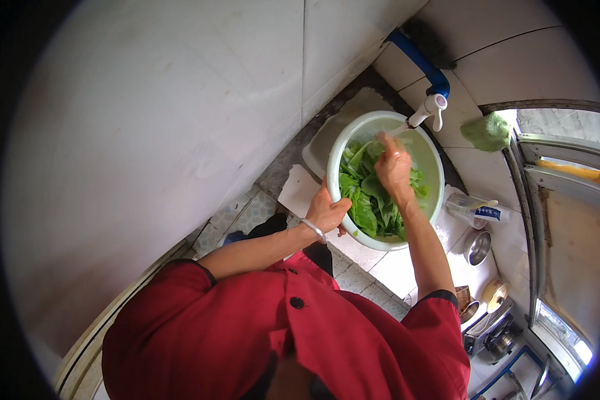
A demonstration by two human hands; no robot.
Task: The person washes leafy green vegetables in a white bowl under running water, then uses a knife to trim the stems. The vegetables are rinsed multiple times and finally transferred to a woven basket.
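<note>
A pale green plastic basin (335,172) sits tilted towards me under a white plastic tap (426,112). Leafy green vegetables (365,200) with pale stalks fill much of it and look wet. My left hand (327,206) grips the near left rim, thumb on top and fingers underneath; a silver bangle circles that wrist. Inside the basin, my right hand (394,162) is over the leaves, just below the spout. Its fingers are curled and blurred by motion, so whether they hold a leaf is unclear. Water seems to run from the spout beside them.
Behind the basin lies the grey sink (322,140). A blue pipe (420,60) feeds the tap along the tiled wall. To the right on the white tiled counter stand a clear plastic jug (464,207), a steel bowl (478,247), a lidded pot (495,295) and a gas stove (480,332).
</note>
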